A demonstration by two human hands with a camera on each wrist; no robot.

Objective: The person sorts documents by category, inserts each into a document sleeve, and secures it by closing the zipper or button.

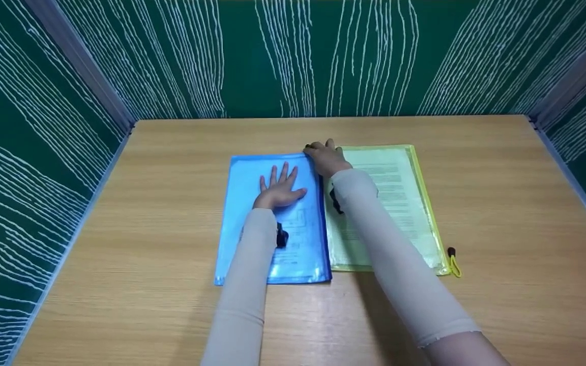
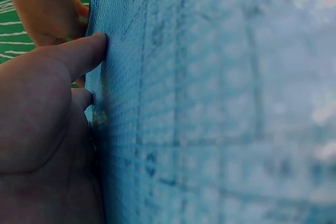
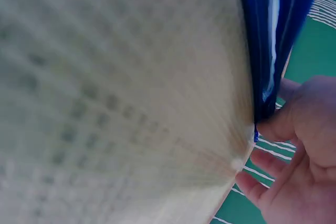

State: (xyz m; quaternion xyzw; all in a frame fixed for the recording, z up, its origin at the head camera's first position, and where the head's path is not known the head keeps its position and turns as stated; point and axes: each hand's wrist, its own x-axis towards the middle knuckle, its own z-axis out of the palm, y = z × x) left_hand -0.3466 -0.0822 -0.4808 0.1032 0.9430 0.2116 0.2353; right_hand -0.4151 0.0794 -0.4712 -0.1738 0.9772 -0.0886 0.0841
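Observation:
A blue mesh zip folder (image 1: 293,249) with printed paper inside lies on the table. My left hand (image 1: 279,193) rests flat on its upper half with the fingers spread. In the left wrist view that hand's thumb (image 2: 86,56) lies along the mesh. At the folder's top right corner, my right hand (image 1: 327,158) pinches the dark blue zip edge (image 3: 265,40) between thumb and finger. The right wrist view shows the other fingers (image 3: 252,187) of this hand by the top edge of a yellow-green zip folder (image 1: 400,203), which also contains printed pages.
The two folders lie side by side on a wood-grain table (image 1: 135,239). A yellow zip pull (image 1: 454,264) with a black end sticks out at the green folder's lower right corner. Green panels (image 1: 318,61) with white wavy lines stand along the back and sides.

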